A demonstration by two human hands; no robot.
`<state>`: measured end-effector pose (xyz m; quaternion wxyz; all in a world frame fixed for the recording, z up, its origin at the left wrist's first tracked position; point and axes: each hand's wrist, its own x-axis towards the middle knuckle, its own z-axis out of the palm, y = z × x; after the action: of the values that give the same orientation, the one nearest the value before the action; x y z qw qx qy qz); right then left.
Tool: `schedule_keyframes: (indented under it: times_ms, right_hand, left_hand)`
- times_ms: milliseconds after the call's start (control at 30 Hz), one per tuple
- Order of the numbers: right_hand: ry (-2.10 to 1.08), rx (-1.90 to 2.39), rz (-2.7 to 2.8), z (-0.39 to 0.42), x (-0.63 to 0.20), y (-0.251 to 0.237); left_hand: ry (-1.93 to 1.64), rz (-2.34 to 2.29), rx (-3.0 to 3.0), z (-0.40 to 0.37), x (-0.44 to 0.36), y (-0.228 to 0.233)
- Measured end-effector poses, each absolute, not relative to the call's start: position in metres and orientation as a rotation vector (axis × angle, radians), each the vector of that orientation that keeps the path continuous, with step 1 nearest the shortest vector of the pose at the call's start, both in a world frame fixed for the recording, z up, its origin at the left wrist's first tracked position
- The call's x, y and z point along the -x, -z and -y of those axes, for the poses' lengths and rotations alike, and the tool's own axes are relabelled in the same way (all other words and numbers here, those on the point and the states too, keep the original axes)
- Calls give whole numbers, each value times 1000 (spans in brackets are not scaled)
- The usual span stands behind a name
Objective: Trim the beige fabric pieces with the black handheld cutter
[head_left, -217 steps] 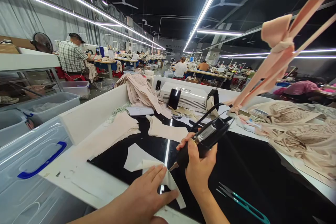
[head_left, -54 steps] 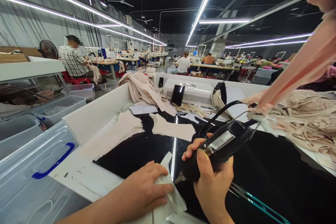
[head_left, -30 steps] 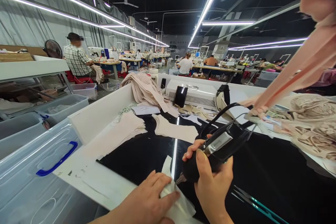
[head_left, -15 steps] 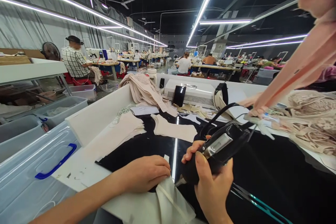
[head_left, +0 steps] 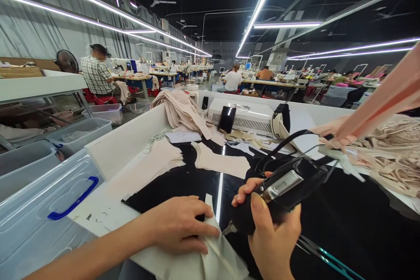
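My left hand [head_left: 183, 225] lies with its fingers spread, pressing on a cream fabric piece [head_left: 223, 256] at the near edge of the black table surface. In my right hand [head_left: 271, 227] is a black corded hand tool [head_left: 282, 186] with a silver plate on its side. Its small metal tip [head_left: 230, 228] points down-left, close to the fabric's edge; whether they touch I cannot tell. A strip of peach fabric [head_left: 370, 105] is tied near the tool's cord end and runs up to the right. Teal-handled tweezers [head_left: 328, 258] lie right of my right hand.
Stacked cream cut pieces [head_left: 157, 164] and another cut piece [head_left: 219, 162] lie ahead. Behind them stand a white vented machine [head_left: 249, 116] and a phone [head_left: 227, 119]. Beige fabric [head_left: 397, 157] is heaped right. Plastic bins [head_left: 78, 135] stand left; people sit at sewing machines beyond.
My left hand's fingers have spread and moved slightly right and down over the cream fabric. My right hand and the tool appear slightly further right and lower, as the view has shifted.
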<state>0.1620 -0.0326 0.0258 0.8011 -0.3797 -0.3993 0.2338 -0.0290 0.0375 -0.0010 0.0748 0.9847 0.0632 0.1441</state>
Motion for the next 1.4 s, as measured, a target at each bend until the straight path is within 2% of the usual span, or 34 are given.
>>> schedule_keyframes:
  times_ms: [1400]
  right_hand:
    - [-476, 855, 816, 2, -150, -31]
  left_hand:
    - [-593, -177, -2931, -37, 31, 21]
